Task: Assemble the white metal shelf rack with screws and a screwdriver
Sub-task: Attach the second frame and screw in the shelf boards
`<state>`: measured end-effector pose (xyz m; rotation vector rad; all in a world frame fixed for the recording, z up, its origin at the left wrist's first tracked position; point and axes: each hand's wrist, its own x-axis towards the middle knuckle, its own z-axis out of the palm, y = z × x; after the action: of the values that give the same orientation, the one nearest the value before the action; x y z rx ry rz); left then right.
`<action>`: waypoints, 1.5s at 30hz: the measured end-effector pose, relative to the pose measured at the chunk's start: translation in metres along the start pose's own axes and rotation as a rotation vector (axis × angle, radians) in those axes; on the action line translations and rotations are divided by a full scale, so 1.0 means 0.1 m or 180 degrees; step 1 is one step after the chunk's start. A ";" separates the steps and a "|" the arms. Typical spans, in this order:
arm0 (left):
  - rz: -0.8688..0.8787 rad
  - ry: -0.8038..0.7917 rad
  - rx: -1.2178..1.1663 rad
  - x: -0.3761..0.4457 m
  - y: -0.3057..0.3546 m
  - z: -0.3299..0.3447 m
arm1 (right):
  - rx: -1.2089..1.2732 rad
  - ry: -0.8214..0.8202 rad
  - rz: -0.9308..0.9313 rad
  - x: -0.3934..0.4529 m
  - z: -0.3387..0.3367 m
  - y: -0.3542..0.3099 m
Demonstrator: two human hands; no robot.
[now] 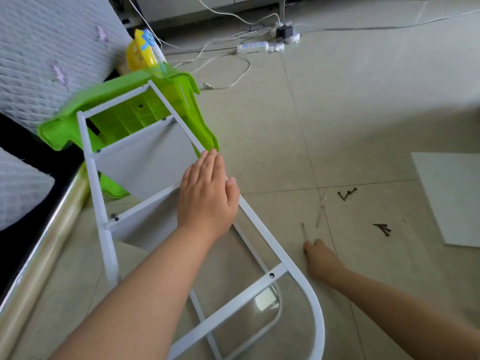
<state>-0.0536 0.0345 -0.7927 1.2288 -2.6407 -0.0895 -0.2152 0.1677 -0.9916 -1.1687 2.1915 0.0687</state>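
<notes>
The white metal shelf rack [145, 162] lies tilted across the left and middle of the frame, its upper end propped on a green plastic stool [124, 100] at upper left, its curved lower end running down to the bottom centre. Two flat white shelf panels sit between its side rails, and a dark screw [114, 217] sticks out of the left rail beside the lower panel.

The left hand [207, 196] lies flat on the right rail near the middle of the frame, fingers straight and together, thumb alongside, gripping nothing. The right hand [318, 252] is down on the tiled floor [337, 113] at lower right, just beside the rack; its fingers are curled under and a thin rod, perhaps the screwdriver [303, 229], stands up from its top edge, but it is too blurred to say whether the hand holds it.

Two small heaps of dark screws [346, 194] lie on the tiles to the right of that hand. A loose white panel [452, 198] rests at the right edge. White power strips [253, 47] and cables trail along the top, and a quilted mattress [52, 48] fills the upper left corner.
</notes>
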 end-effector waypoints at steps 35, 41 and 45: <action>-0.1127 -0.0674 -0.1443 -0.85 -1.16 -0.56 | 0.2053 0.2550 -0.3222 -1.30 -1.89 -2.64; -0.1074 -0.0823 -0.1536 -0.83 -1.26 -0.56 | 0.1871 0.2402 -0.3525 -1.22 -1.81 -2.61; -0.1072 -0.0915 -0.1611 -0.84 -1.28 -0.60 | 0.1519 0.2599 -0.3929 -1.21 -1.78 -2.64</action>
<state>0.1080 0.0177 -0.7686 1.5313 -2.3616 -0.9880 -0.0585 0.0375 -0.7188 -2.2234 1.4510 -1.5531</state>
